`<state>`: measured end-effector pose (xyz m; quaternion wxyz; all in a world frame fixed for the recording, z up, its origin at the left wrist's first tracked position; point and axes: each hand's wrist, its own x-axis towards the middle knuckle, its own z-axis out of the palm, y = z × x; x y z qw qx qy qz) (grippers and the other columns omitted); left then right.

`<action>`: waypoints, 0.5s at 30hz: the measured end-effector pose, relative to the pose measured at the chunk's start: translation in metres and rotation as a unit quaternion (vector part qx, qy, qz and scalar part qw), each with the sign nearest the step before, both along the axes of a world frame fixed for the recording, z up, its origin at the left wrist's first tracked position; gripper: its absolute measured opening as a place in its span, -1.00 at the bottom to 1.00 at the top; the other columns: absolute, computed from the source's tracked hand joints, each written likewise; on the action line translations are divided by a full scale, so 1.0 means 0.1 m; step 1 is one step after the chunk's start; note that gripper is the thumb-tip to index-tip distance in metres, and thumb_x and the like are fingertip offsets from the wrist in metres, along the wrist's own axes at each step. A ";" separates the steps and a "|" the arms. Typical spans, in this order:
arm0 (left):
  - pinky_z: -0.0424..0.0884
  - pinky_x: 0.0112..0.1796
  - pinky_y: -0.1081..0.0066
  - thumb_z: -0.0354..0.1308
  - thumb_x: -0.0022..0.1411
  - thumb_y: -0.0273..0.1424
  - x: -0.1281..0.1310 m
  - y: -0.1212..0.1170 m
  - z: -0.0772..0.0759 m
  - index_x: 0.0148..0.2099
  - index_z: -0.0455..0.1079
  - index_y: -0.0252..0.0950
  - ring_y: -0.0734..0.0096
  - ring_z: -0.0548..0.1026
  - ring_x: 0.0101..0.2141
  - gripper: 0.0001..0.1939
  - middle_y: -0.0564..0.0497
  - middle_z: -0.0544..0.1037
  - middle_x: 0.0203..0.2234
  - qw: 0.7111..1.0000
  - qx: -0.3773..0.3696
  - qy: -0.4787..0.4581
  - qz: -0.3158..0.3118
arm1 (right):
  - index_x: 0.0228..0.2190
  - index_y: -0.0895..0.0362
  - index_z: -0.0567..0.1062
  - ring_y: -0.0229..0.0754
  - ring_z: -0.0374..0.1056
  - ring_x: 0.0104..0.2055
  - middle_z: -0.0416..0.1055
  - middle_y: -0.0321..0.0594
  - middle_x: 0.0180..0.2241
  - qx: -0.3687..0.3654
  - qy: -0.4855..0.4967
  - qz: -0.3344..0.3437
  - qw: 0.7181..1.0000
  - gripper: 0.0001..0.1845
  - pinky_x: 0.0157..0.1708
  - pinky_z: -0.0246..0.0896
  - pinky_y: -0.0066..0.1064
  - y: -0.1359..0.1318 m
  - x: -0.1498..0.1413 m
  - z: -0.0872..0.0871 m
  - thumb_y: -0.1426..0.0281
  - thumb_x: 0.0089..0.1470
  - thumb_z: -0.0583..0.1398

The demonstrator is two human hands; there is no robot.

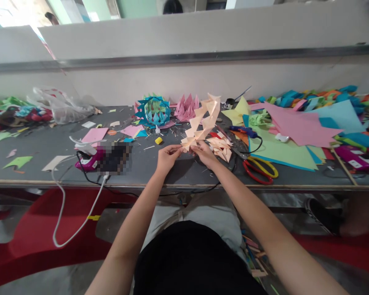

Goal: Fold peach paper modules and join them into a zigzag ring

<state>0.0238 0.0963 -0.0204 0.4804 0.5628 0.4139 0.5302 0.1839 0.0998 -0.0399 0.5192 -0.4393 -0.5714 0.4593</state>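
A curved chain of folded peach paper pieces [206, 119] rises from between my hands, its top end leaning toward the back of the table. My left hand [168, 156] pinches the chain's lower left end. Close beside it, my right hand [205, 154] grips the same end from the right, fingers closed and partly hidden by the paper. A small pile of loose folded peach pieces [220, 148] lies just right of my right hand. Behind the chain stand a pink folded-paper ring [186, 107] and a blue and green one [155, 111].
Red and yellow scissors [260, 169] and a blue glue gun [243, 132] lie to the right, near coloured paper sheets [298, 123]. At left are a purple power strip [90, 157] with a white cable, paper scraps and a plastic bag [63, 107]. A low wall [184, 78] closes off the back.
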 end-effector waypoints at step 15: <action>0.37 -0.50 0.51 0.17 -0.05 -0.18 -0.05 -0.03 0.04 -0.21 0.42 -0.37 0.48 0.41 -0.50 -0.60 0.03 0.49 -0.52 0.996 -0.048 0.023 -0.067 | -0.48 0.14 0.42 -0.17 0.31 -0.38 0.39 -0.23 -0.45 0.076 -0.074 0.071 0.992 -0.82 -0.35 0.20 -0.33 -0.09 -0.01 0.12 0.28 -0.13 0.16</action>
